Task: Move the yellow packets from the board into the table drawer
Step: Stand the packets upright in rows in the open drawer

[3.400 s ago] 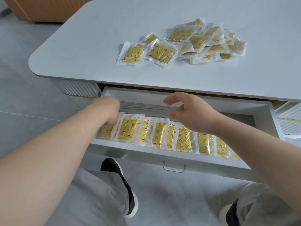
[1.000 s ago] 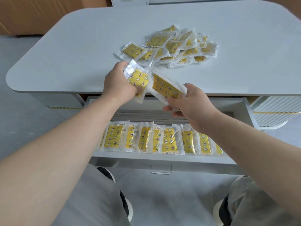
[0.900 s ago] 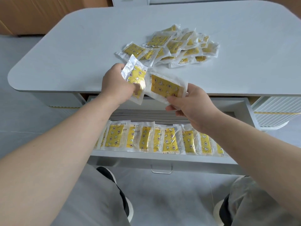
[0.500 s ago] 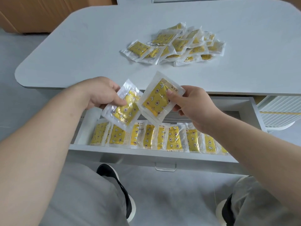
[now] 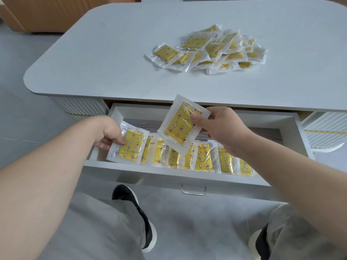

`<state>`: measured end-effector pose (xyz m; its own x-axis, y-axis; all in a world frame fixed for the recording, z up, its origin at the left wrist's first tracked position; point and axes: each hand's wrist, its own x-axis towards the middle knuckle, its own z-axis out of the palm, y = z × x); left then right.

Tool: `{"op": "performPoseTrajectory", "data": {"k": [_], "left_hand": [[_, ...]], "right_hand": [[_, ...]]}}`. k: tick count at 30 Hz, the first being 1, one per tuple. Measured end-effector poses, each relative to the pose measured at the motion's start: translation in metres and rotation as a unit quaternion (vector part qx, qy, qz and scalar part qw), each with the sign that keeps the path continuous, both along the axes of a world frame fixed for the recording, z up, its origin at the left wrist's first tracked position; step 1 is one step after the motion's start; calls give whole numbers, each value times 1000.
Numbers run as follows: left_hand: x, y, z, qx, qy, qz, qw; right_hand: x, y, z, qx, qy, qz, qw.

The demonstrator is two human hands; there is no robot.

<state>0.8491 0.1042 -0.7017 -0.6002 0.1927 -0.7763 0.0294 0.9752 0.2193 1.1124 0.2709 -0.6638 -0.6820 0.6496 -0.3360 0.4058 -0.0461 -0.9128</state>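
**Left hand** [image 5: 110, 134]: thumb and fingers pinch the left packet [image 5: 129, 147] by its left edge. The packet sits low at the left end of the drawer [image 5: 187, 176], slightly tilted.

**Right hand** [image 5: 219, 126]: thumb and fingers pinch the right packet [image 5: 181, 124] by its right edge. The packet is raised and tilted, left of this hand and just beside the left packet.

**Row of packets** [image 5: 203, 158]: yellow, overlapping, along the drawer front. It lies beneath the right hand and right of the left hand.

**Drawer**: open, under both hands.

**Pile of packets** [image 5: 212, 50]: yellow, on the desk [image 5: 112, 53], well beyond the right hand.
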Motion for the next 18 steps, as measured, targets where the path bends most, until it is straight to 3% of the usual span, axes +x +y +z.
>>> {"op": "performPoseTrajectory", "data": {"k": [5,10,18], "left_hand": [[3,2,-12,-81,83,-74,991],[16,9,-10,-203,163,-189,947],[29,21,13,-199,233,-258,916]], "right_hand": [[-2,0,-4,-10,-1,11,1000],[-4,0,-7,-4,-4,13,1000],[-7,-1,-11,41,-38,43,998]]}}
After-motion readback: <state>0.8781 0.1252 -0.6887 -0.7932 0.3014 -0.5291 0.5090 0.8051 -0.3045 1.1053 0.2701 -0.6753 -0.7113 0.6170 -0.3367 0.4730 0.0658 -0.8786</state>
